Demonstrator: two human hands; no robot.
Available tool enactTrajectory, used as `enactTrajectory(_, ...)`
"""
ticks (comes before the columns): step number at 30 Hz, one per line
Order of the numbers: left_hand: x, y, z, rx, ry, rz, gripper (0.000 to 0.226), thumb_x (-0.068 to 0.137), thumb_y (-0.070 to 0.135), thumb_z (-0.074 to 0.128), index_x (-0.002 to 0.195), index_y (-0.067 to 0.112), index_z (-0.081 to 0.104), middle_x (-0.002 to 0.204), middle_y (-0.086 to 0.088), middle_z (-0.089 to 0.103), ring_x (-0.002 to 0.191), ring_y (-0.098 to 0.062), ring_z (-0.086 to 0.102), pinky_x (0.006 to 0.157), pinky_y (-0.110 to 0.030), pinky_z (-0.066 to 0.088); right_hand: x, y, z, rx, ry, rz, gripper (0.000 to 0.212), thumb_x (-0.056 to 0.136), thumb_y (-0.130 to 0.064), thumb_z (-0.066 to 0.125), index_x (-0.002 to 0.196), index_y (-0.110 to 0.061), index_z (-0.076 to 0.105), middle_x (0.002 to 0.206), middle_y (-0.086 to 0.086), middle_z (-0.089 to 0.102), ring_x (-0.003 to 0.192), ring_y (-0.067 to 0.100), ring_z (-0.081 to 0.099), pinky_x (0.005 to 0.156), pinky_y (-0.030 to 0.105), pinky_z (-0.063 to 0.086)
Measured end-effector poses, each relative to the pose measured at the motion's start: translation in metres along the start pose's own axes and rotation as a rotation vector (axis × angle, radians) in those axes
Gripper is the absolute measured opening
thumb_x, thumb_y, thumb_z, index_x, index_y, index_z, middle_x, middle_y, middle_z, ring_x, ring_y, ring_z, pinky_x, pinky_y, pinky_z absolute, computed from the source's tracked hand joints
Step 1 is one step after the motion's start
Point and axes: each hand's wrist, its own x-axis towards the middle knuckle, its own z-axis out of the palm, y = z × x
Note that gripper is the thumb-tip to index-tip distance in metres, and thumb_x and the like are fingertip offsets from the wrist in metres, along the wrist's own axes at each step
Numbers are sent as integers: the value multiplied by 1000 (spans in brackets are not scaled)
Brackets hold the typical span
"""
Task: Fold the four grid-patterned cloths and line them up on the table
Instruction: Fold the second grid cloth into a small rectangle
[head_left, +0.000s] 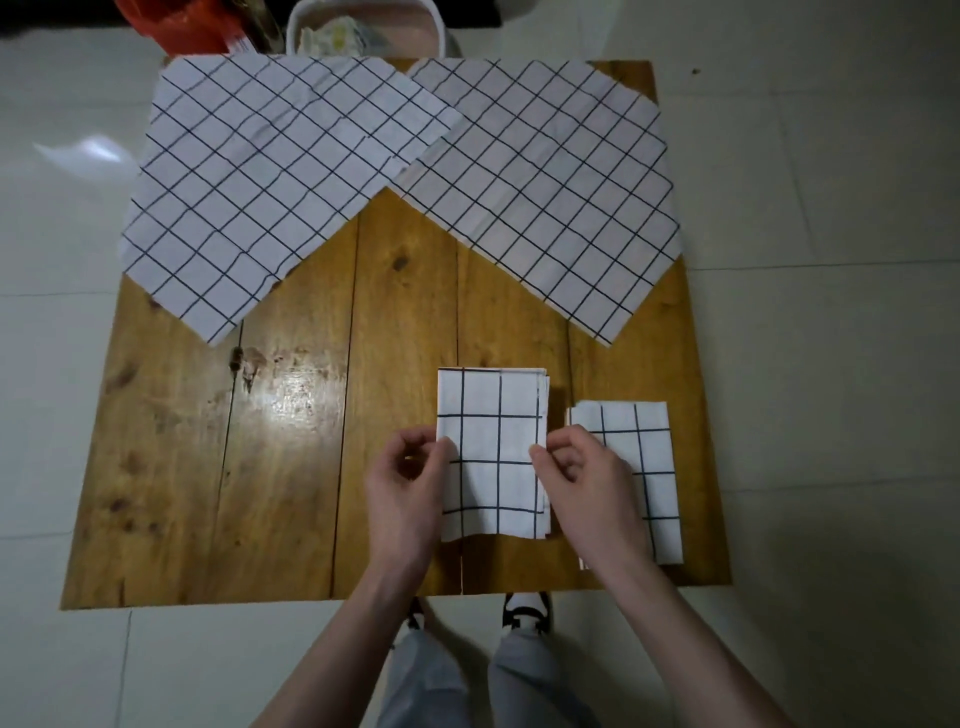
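The person's arms are bare, with no sleeves, rings or watch to see on the left hand (402, 480) or the right hand (584, 486). Below the wooden table (218, 467) show light grey trousers (524, 675) and black-and-white shoes (527, 613).

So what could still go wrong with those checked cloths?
The folded cloth pinched between the left hand and right hand sits higher than the finished cloth, so the line may end up uneven. The right hand partly covers that finished cloth and could nudge it. Two flat cloths overhang the table and might slip.
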Motion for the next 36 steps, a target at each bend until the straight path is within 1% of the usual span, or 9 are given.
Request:
enactTrajectory(4,-4,-15,6,37,-3,6,7,98,23,70,106,23,72,95,2,73,82,0,67,67,-13,53,-3,19,3,-93,43,9,8,100,-39,64,100,-31,65,94,-10,69,85,4,66,73,32,62)
enactTrajectory(7,-3,-25,4,78,-24,9,6,99,23,70,104,24,71,94,3,73,82,0,67,71,-18,53,-4,27,5,-188,65,-27,12,101,-38,63,103,-27,67,93,-10,68,84,4,65,70,26,59)
enactTrajectory(9,-4,-28,3,112,-22,18,6,98,20,70,100,26,70,92,3,73,79,1,66,69,-14,53,-4,30,6,-257,62,-57,11,101,-36,64,103,-25,67,91,-10,68,81,3,64,67,22,57)
enactTrajectory(14,-5,-32,1,263,-26,69,17,98,19,69,96,35,66,93,13,70,85,12,63,69,-3,47,-6,37,13,-330,40,-74,9,101,-33,65,98,-24,67,83,-13,66,73,3,63,63,30,61)
enactTrajectory(17,-5,-35,-1,378,-18,114,13,99,22,69,110,27,72,95,21,68,85,9,65,70,-2,48,-7,39,18,-351,47,-89,10,100,-30,65,93,-24,64,81,-11,64,71,6,63,62,34,61)
enactTrajectory(25,-4,-39,2,497,52,182,19,96,27,72,113,20,73,100,10,71,90,-4,67,83,-30,60,-9,35,17,-413,59,-76,15,100,-31,66,91,-22,57,83,-7,57,71,7,55,61,26,51)
enactTrajectory(31,-15,-27,-9,723,52,409,19,102,32,65,117,22,69,106,8,63,88,-11,64,69,-38,59,-15,21,3,-446,63,-141,17,101,-38,60,99,-21,58,87,-7,56,72,11,56,61,31,54)
enactTrajectory(33,-23,-15,-17,784,42,486,22,101,28,65,121,19,69,110,4,65,93,-15,63,71,-38,59,-22,14,-4,-448,37,-185,19,102,-40,56,107,-22,61,94,-7,59,78,11,58,63,30,54)
enactTrajectory(36,-38,11,-31,841,22,566,31,103,27,63,131,16,66,122,-1,67,106,-18,63,82,-36,58,-37,-6,-19,-461,10,-260,38,103,-44,52,133,-21,61,119,-3,65,103,13,60,79,25,50)
